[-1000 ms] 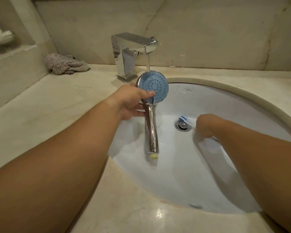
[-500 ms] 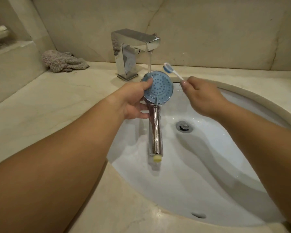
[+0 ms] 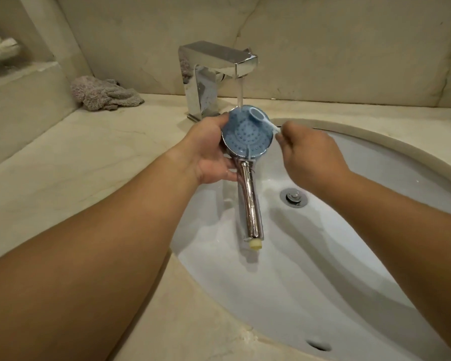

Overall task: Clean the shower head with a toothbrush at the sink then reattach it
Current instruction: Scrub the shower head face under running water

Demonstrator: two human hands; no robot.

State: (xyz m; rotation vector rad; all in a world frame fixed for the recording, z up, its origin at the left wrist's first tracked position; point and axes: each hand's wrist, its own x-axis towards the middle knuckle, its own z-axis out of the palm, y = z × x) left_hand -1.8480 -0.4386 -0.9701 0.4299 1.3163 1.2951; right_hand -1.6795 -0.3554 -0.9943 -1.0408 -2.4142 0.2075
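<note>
The shower head point(image 3: 246, 135) has a round blue nozzle face and a chrome handle that hangs down over the white sink point(image 3: 375, 256). My left hand point(image 3: 210, 152) grips it from the left, just below the face. My right hand point(image 3: 313, 156) holds a white and blue toothbrush point(image 3: 262, 118) by its handle, and the brush end lies against the upper right of the blue face. Water runs from the chrome tap point(image 3: 214, 74) onto the top edge of the shower head.
A crumpled grey cloth point(image 3: 103, 93) lies on the marble counter point(image 3: 76, 165) at the back left. The drain plug point(image 3: 294, 196) sits in the bowl under my right wrist. A stone wall rises behind the tap, and a ledge stands at the far left.
My right hand picked the toothbrush up from near the drain, raised it, and has brought the brush end down onto the blue face. My left hand kept hold of the shower head.
</note>
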